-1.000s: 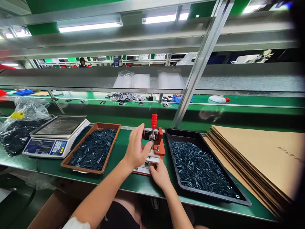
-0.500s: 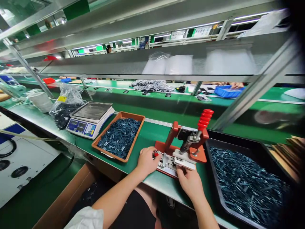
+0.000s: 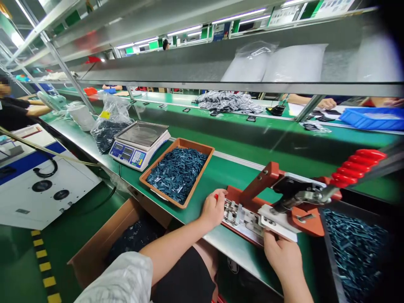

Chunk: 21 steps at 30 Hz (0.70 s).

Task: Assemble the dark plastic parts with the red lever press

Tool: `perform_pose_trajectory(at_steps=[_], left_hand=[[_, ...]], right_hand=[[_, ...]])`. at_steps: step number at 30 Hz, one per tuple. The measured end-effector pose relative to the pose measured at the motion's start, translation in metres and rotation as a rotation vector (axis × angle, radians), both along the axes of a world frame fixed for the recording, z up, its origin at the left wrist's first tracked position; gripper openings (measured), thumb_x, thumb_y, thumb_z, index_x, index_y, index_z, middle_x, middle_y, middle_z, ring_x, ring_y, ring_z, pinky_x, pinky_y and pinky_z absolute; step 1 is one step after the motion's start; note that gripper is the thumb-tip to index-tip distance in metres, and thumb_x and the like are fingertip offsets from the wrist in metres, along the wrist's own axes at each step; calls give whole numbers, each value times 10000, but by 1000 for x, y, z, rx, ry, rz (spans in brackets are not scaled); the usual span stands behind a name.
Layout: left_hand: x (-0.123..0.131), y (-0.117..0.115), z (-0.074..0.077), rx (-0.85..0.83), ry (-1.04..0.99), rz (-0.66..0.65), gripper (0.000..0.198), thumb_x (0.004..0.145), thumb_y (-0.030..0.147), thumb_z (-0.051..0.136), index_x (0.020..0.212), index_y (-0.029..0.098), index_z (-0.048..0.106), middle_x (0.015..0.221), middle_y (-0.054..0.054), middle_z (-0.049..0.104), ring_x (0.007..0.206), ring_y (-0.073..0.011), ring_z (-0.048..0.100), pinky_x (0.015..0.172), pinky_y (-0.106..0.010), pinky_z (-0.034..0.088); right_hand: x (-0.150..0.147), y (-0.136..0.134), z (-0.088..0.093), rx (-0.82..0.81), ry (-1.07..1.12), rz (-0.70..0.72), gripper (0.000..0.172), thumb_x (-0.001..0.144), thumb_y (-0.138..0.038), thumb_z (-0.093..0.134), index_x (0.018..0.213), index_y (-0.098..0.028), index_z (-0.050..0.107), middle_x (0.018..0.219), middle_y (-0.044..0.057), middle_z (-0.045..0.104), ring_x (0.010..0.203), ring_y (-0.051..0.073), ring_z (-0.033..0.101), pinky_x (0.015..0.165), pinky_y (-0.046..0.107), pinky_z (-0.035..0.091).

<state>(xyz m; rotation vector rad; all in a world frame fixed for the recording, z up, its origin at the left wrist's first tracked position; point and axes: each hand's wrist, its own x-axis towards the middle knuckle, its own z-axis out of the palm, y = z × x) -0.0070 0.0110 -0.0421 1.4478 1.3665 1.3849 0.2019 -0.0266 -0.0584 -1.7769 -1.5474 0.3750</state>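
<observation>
An orange-red toggle clamp press (image 3: 268, 176) with a ribbed red handle (image 3: 358, 168) stands on the green bench, its metal slide fixture (image 3: 240, 216) pointing left. At the fixture's left end my left hand (image 3: 213, 210) is closed on a small red-tipped knob (image 3: 216, 196), mostly covered by the fingers. My right hand (image 3: 284, 256) is at the fixture's front edge, just below the white block (image 3: 277, 225). Its thumb and fingers are closed there, and what lies between them is hidden.
An orange tray (image 3: 145, 179) of dark small strips sits left of the press. A black tray (image 3: 334, 261) with similar parts is at the right. Farther left are a scale (image 3: 139, 145) and a plastic bag (image 3: 109, 126). An open carton (image 3: 94, 248) stands below; co-workers' hands (image 3: 326, 104) show across the bench.
The view has turned left and moved nearer, so the press appears larger and farther right. The red handle now slants to the right rather than upright. Both hands keep their places at the fixture.
</observation>
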Motion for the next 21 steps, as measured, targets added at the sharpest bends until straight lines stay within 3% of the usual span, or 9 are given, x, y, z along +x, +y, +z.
perform_pose_trajectory(at_steps=[2,4,6,8,12,15,17,19,21], left_hand=[[-2,-7,5,103,42,60,388,1003,371,445,1297,144,555,1269,-169,625,1194,-287,581,1069,-472,450],[-9,-26,11,274,135,107,528,969,342,529,1443,143,409,1415,-205,495,1321,-319,470,1135,-518,381],[-19,-57,15,443,229,108,619,967,324,549,1515,172,305,1487,-213,394,1388,-346,383,1162,-556,331],[-29,-95,12,453,228,32,578,991,339,529,1511,205,316,1413,-195,455,1313,-335,456,1115,-539,385],[-41,-161,-8,-27,-34,-303,496,1050,495,441,1442,190,435,1108,-122,622,976,-235,624,903,-388,528],[-48,-185,-24,-308,-148,-196,504,1061,557,375,1265,159,608,1152,-132,649,1071,-241,617,984,-377,495],[-63,-189,-36,-401,-145,-121,544,1042,602,395,1199,147,647,1066,-120,676,914,-212,642,874,-348,528],[-89,-191,-51,-459,-77,-97,596,1014,655,413,1200,137,643,892,-83,675,681,-164,596,690,-301,517],[-128,-193,-66,-515,115,-32,629,1024,660,334,1204,134,629,818,-66,658,640,-160,580,654,-288,503]], right_hand=[[1,-4,7,36,-11,-9,470,870,-544,370,946,-189,669,986,145,668,995,354,631,825,453,510],[-2,-19,16,97,-53,-15,391,889,-502,383,881,-200,631,903,129,640,878,332,628,755,436,499],[-12,-44,22,210,-71,-22,314,918,-451,422,869,-202,606,907,121,629,884,329,619,779,442,487],[-31,-74,22,329,-16,13,233,960,-377,458,913,-200,602,960,111,632,927,312,616,849,443,478],[-89,-121,6,291,134,397,156,1010,-274,492,1026,-224,639,1068,95,620,966,261,620,837,388,517],[-125,-134,-6,169,201,615,204,1024,-244,476,1139,-249,644,1111,89,623,1021,259,616,874,408,547],[-131,-136,-9,93,232,697,224,1029,-249,477,1191,-255,632,1152,86,622,1064,256,614,903,414,560],[-119,-136,-8,42,244,728,240,1033,-287,489,1234,-259,618,1210,87,613,1108,254,611,929,410,565],[-91,-133,-6,44,248,657,259,1031,-347,507,1249,-264,619,1221,86,621,1110,258,618,937,408,565]])
